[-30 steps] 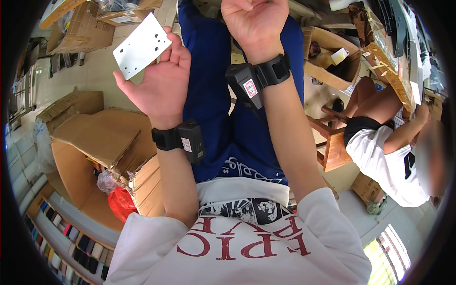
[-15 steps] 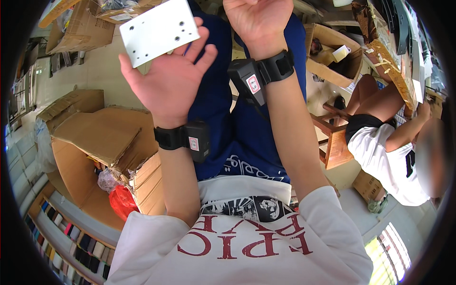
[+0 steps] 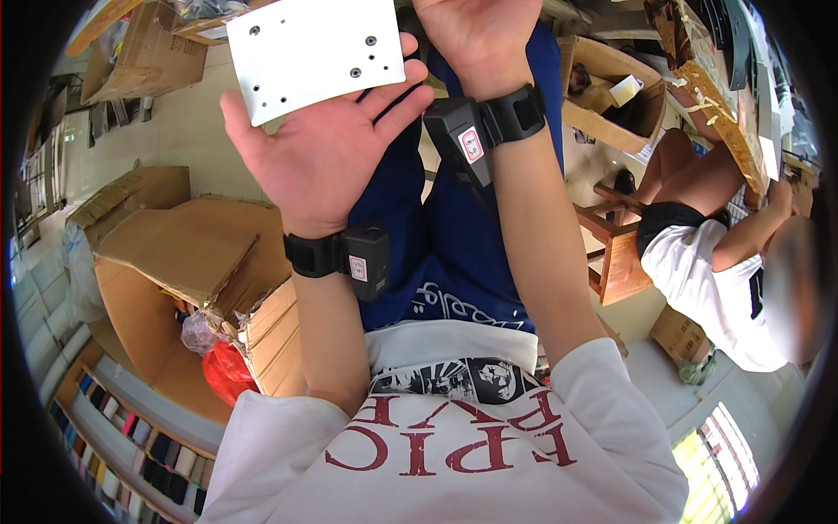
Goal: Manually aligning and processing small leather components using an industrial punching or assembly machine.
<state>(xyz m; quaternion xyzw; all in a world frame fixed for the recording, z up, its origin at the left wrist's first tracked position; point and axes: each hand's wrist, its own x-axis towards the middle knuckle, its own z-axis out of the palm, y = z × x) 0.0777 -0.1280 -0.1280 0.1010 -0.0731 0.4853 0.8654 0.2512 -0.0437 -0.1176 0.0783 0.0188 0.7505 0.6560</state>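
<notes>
A white rectangular plate (image 3: 316,57) with several small dark-ringed holes rests tilted on the fingers of my left hand (image 3: 319,157). That hand is palm up, its thumb by the plate's near left corner and its other fingers partly hidden underneath. My right hand (image 3: 482,39) is also turned palm up, right of the plate and apart from it. The upper edge of the picture cuts off its fingers, so what they do is hidden. Each wrist carries a black strapped device.
On my left stands an open cardboard box (image 3: 144,306) holding a red plastic bag (image 3: 229,371). Another carton (image 3: 602,131) with small items lies at the upper right. A seated person (image 3: 707,262) works beside a wooden stool (image 3: 621,262). Thread spools (image 3: 166,450) line the lower left.
The plate and my left hand have shifted up and to the right, and the plate now looks larger and more level. My right hand has risen slightly.
</notes>
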